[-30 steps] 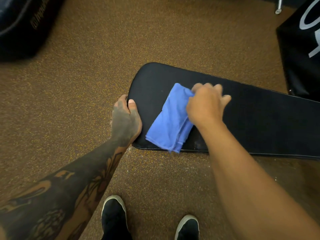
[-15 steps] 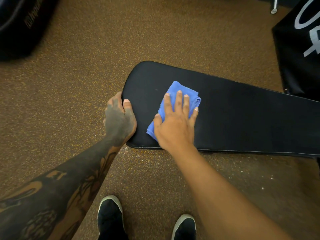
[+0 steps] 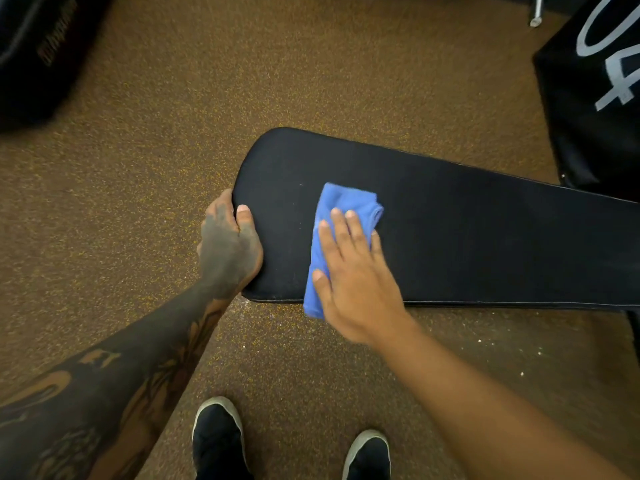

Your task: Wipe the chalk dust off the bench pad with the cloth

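Observation:
A long black bench pad (image 3: 467, 237) runs from the middle of the view to the right edge. A folded blue cloth (image 3: 341, 206) lies on its near left part, one end hanging over the front edge. My right hand (image 3: 356, 275) presses flat on the cloth, fingers spread, palm covering its lower half. My left hand (image 3: 228, 247) grips the pad's rounded left end, thumb on top and fingers wrapped around the side. The pad surface looks dark, with only a few faint specks near the cloth.
The floor (image 3: 242, 81) is brown speckled rubber, with white chalk crumbs (image 3: 502, 355) in front of the pad. A black padded block (image 3: 602, 98) with white numerals stands at the right. A dark object (image 3: 38, 53) sits top left. My two black shoes (image 3: 218, 441) are below.
My right hand went from a bunched grip on the cloth's right side to lying flat on it, and has drawn the cloth toward the pad's front edge. My left hand stayed on the pad's end.

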The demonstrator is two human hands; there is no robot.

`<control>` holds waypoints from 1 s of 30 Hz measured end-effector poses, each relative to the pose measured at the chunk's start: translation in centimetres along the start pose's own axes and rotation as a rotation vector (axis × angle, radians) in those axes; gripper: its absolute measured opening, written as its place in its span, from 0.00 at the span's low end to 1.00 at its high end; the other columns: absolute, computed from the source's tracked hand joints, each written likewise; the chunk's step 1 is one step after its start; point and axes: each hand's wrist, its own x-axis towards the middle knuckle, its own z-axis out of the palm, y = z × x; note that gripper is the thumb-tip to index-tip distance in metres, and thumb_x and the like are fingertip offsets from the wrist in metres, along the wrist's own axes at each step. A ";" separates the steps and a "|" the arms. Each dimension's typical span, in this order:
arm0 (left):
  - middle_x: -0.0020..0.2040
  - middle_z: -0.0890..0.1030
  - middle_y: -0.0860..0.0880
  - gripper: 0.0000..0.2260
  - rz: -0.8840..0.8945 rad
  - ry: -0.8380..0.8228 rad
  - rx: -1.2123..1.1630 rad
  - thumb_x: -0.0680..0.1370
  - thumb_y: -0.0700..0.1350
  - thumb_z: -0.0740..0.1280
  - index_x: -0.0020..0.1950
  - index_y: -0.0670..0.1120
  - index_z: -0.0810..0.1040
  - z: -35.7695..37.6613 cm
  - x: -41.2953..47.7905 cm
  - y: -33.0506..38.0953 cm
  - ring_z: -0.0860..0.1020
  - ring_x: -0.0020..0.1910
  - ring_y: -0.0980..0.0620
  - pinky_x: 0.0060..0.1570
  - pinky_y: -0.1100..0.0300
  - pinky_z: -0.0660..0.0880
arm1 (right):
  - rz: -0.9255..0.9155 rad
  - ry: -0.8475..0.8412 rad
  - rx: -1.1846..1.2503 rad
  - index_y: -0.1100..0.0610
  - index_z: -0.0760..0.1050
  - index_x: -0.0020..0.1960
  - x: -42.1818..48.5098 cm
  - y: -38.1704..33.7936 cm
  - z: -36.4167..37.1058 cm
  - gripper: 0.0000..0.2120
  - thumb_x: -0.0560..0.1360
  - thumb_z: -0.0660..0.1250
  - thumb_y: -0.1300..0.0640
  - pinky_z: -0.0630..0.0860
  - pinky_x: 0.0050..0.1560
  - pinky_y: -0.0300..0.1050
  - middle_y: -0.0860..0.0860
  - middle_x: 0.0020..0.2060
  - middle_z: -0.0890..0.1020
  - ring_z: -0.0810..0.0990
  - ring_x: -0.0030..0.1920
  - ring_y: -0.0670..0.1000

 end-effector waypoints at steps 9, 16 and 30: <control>0.70 0.73 0.45 0.26 -0.008 -0.020 -0.019 0.79 0.57 0.49 0.74 0.47 0.66 -0.6 -1.0 1.5 0.72 0.68 0.44 0.68 0.39 0.69 | 0.096 -0.037 0.027 0.56 0.40 0.77 -3.2 1.3 0.0 0.30 0.79 0.43 0.46 0.45 0.75 0.58 0.54 0.77 0.41 0.35 0.76 0.53; 0.71 0.72 0.44 0.23 0.004 -0.033 -0.016 0.82 0.52 0.51 0.75 0.47 0.65 -0.5 -0.9 1.3 0.71 0.69 0.44 0.70 0.41 0.68 | 0.346 0.062 0.042 0.52 0.48 0.77 0.0 0.4 0.0 0.34 0.76 0.50 0.40 0.48 0.73 0.64 0.57 0.77 0.46 0.41 0.76 0.60; 0.69 0.73 0.44 0.18 0.031 -0.029 -0.004 0.84 0.46 0.53 0.74 0.46 0.67 -0.9 -1.1 1.8 0.71 0.68 0.46 0.69 0.49 0.67 | 0.412 0.095 0.100 0.58 0.45 0.77 -1.4 -1.6 0.5 0.30 0.80 0.46 0.47 0.47 0.75 0.58 0.59 0.77 0.46 0.40 0.76 0.59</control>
